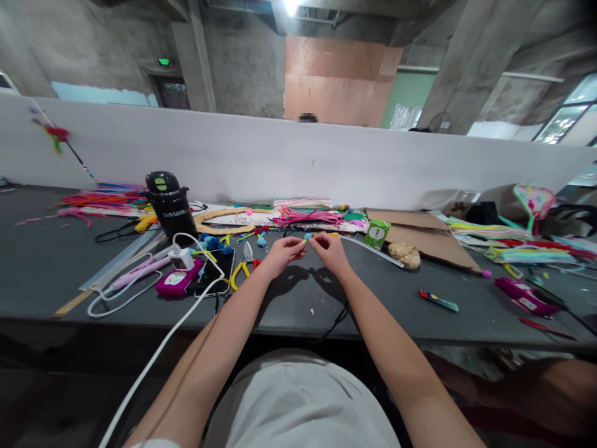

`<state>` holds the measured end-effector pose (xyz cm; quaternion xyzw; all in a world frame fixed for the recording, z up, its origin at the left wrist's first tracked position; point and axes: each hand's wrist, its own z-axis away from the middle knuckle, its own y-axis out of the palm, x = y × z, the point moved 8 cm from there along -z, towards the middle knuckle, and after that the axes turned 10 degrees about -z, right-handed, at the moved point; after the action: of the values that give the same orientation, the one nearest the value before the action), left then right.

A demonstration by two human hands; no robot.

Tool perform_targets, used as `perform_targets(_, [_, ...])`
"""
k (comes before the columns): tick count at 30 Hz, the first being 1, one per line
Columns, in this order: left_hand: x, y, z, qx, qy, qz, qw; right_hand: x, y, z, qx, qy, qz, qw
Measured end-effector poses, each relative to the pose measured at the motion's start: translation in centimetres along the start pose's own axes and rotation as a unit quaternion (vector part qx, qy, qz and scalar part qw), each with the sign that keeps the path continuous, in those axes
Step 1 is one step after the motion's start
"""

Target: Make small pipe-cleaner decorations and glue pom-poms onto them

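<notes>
Above the middle of the dark table, my left hand (285, 254) and my right hand (330, 252) meet with fingertips pinched. Between them is a small light-blue fuzzy piece (308, 236), apparently pipe cleaner; its exact shape is too small to make out. Both hands seem to grip it, one from each side. Left of my left hand lie pliers with yellow and red handles (240, 274). Another small light-blue fuzzy piece (262, 241) lies behind them. Beyond my hands is a bundle of pink pipe cleaners (310, 216).
A black bottle (171, 208), a purple box with a white charger (180, 279) and a white cable (163, 342) are at left. To the right stand a green box (377, 234), a lumpy tan object (404, 255), cardboard (429, 239) and a utility knife (438, 300). A white partition (233, 155) runs behind.
</notes>
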<state>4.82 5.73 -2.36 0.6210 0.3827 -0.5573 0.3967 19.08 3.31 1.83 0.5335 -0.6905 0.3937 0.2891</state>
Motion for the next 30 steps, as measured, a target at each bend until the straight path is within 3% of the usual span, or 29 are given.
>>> perform_targets(30, [-0.06,0.06,0.11,-0.006,-0.011,0.004,1.000,0.08,-0.07,-0.07,0.000,0.005,-0.010,1.000])
